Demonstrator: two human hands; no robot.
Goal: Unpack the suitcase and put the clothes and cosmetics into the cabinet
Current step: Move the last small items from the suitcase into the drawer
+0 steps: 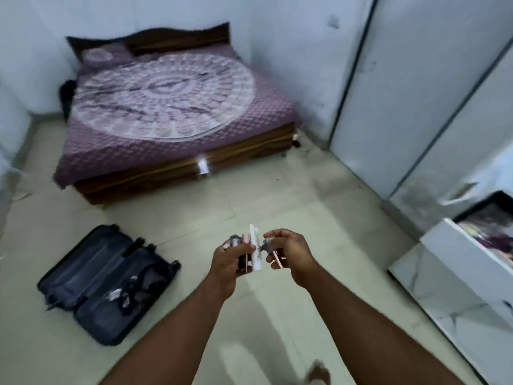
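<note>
My left hand (226, 262) grips a bundle of cosmetics, with a white tube (256, 250) sticking up among darker and pink items. Close beside it, my right hand (288, 251) pinches a small rose-gold cosmetic (277, 261). Both hands are held over the tiled floor at the centre. The dark suitcase (105, 284) lies open on the floor to the lower left, with a few small items and straps inside. An open white cabinet drawer (455, 262) at the right holds folded clothes (488, 232).
A bed with a purple patterned cover (166, 107) fills the far middle. Tall white cabinet doors (416, 93) line the right wall. Pale floor tiles (277, 195) run between the bed, the suitcase and the drawer. My foot (319, 373) shows at the bottom.
</note>
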